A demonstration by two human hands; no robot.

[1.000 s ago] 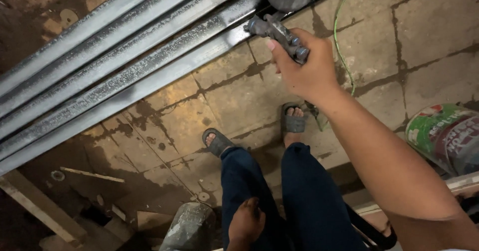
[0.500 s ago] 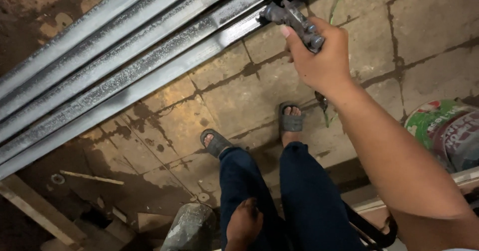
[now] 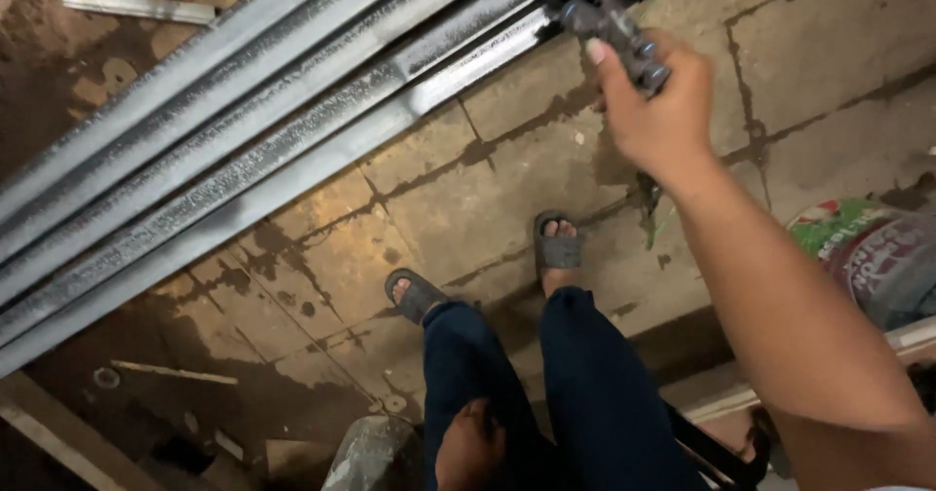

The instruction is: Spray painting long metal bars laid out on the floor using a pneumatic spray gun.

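A stained, cracked paved floor (damp in patches) under dim, warm light.

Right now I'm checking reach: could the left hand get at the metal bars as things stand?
Probably not without leaning. The left hand rests low on the knee, and the metal bars lie across the floor beyond the feet. Nothing blocks the way. The right hand already holds a spray gun at them.

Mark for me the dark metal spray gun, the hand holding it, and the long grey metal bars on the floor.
Dark metal spray gun (image 3: 612, 25), head view, on its body above the fingers.
Right hand (image 3: 655, 106), head view, back of the hand.
Long grey metal bars (image 3: 273, 150), head view, mid-length on the speckled face.
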